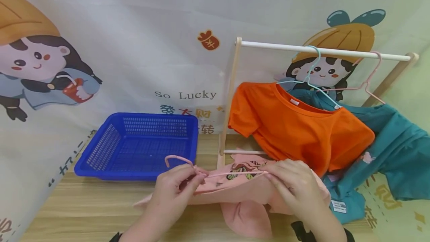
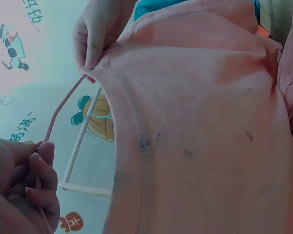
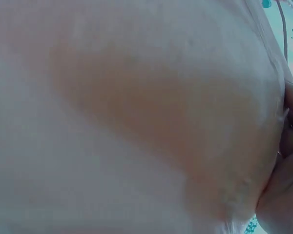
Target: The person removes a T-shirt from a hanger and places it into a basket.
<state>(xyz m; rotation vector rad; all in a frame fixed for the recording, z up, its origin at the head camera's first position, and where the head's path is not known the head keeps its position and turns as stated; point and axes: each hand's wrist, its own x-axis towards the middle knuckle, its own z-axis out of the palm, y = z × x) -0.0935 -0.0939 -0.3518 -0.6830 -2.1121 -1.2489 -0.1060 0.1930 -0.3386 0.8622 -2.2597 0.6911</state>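
My left hand (image 1: 174, 188) grips a pink clothes hanger (image 1: 235, 173) near its hook, which points up and left. The hanger's far arm runs across to my right hand (image 1: 299, 188), whose thumb and fingers pinch the neckline of a pink T-shirt (image 1: 252, 193) over the hanger's tip. Printed drawings show on the shirt, which droops in folds between and below the hands. In the left wrist view the hanger (image 2: 60, 106) slants up to the collar, its end hidden there by cloth and fingers. Pink fabric (image 3: 136, 122) fills most of the right wrist view.
A blue plastic basket (image 1: 78, 167) stands on the wooden table (image 1: 87, 204) at the left. On the right, a rack with a white rail (image 1: 268, 46) carries an orange T-shirt (image 1: 295, 133) on a light blue hanger and a teal garment (image 1: 403, 152) on a pink hanger.
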